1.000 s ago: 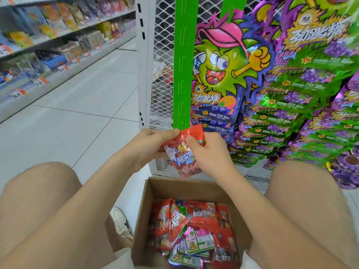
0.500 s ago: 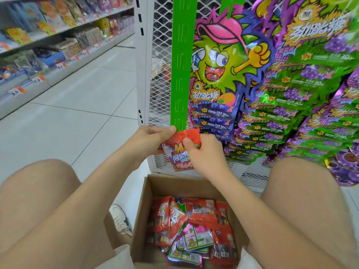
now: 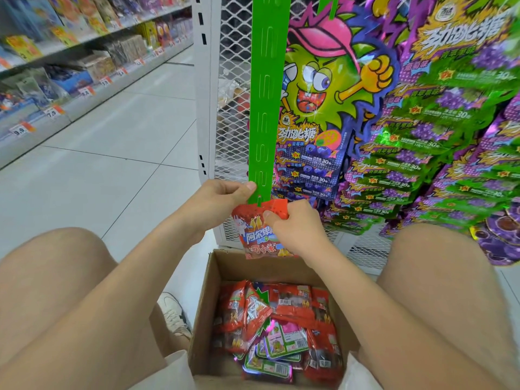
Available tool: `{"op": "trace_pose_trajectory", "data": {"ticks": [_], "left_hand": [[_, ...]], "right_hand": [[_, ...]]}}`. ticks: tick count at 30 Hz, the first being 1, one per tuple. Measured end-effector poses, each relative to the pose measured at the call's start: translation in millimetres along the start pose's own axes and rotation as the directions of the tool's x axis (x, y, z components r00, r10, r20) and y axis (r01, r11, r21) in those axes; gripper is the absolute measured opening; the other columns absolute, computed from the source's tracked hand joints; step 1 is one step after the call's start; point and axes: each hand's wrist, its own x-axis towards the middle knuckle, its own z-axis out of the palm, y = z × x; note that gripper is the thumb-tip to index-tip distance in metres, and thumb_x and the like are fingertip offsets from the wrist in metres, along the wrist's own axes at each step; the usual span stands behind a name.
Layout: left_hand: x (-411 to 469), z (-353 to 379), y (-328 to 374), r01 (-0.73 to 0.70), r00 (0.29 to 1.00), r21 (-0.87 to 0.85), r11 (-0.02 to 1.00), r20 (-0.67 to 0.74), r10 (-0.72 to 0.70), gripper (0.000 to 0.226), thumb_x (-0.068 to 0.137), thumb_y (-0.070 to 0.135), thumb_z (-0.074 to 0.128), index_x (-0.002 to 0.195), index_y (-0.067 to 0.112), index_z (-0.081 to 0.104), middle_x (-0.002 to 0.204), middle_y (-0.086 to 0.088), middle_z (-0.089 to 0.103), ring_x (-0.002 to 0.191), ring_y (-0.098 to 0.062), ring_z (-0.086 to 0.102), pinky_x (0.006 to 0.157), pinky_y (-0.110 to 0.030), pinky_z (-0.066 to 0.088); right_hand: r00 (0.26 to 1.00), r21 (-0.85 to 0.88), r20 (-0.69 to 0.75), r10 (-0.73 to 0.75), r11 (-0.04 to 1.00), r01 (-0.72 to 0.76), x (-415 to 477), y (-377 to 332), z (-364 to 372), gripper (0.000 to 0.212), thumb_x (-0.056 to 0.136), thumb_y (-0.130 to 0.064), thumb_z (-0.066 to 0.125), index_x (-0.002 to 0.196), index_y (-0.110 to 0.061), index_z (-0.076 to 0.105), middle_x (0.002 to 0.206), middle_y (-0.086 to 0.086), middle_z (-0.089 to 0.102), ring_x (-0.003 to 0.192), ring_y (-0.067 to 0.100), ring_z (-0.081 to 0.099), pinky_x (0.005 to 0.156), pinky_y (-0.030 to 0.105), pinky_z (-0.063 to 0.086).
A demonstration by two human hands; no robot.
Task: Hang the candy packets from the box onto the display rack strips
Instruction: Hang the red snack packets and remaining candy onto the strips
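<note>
A red candy packet hangs at the bottom end of a bright green display strip on the white mesh rack. My left hand pinches the strip's lower end with thumb on top. My right hand pinches the packet's top right corner, and the strip's lowest tab overlaps the packet's top edge. Below, an open cardboard box between my knees holds several red and green candy packets.
The white mesh rack stands ahead, with its post on the left. Purple and green candy bags hang densely to the right. A store shelf with price tags runs along the left aisle. A white shoe sits beside the box.
The packet's top edge has been brought up to the strip's bottom tab. My left hand now pinches the strip's end where it earlier held the packet's corner.
</note>
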Motion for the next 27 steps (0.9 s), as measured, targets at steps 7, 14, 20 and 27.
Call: {"op": "trace_pose_trajectory", "data": {"ticks": [7, 14, 20, 27], "left_hand": [[8.1, 13.7, -20.8, -0.218, 0.969, 0.229, 0.949, -0.067, 0.238, 0.010, 0.104, 0.015, 0.066, 0.110, 0.017, 0.073, 0.101, 0.004, 0.081, 0.098, -0.011, 0.075, 0.095, -0.040, 0.060], [19.6, 25.2, -26.8, -0.284, 0.910, 0.319, 0.904, -0.206, 0.359, 0.030, 0.099, 0.018, 0.069, 0.128, 0.022, 0.063, 0.118, 0.012, 0.069, 0.108, -0.008, 0.062, 0.093, -0.020, 0.048], [34.7, 39.4, -45.4, -0.242, 0.777, 0.539, 0.806, -0.390, 0.494, 0.065, 0.084, 0.014, 0.063, 0.146, 0.005, 0.045, 0.142, -0.016, 0.049, 0.131, -0.031, 0.044, 0.107, -0.028, 0.028], [44.9, 64.8, -67.8, -0.256, 0.966, 0.597, 0.761, 0.126, 0.226, 0.023, 0.092, 0.031, 0.057, 0.108, 0.020, 0.070, 0.108, -0.001, 0.068, 0.101, -0.025, 0.064, 0.093, -0.041, 0.052]], "right_hand": [[0.992, -0.198, -0.001, 0.129, 0.972, -0.127, 12.2, 30.7, -0.6, 0.048, 0.085, -0.044, 0.081, 0.065, -0.012, 0.051, 0.062, 0.003, 0.047, 0.068, 0.022, 0.048, 0.051, 0.031, 0.031], [0.880, -0.618, 0.339, 0.331, 0.784, -0.057, -2.5, 131.7, 43.6, 0.008, 0.086, -0.010, 0.068, 0.093, -0.008, 0.069, 0.098, 0.013, 0.071, 0.092, 0.031, 0.070, 0.079, 0.037, 0.060], [0.841, -0.577, 0.165, 0.515, 0.742, -0.342, -42.3, 223.2, 99.3, 0.041, 0.093, -0.008, 0.067, 0.133, -0.013, 0.058, 0.127, 0.015, 0.067, 0.114, 0.033, 0.068, 0.097, 0.036, 0.057], [0.834, -0.627, 0.232, 0.500, 0.733, -0.265, -37.5, 263.1, 116.3, 0.085, 0.093, -0.012, 0.067, 0.158, -0.042, 0.020, 0.138, 0.016, 0.057, 0.123, 0.036, 0.062, 0.107, 0.049, 0.051]]}}
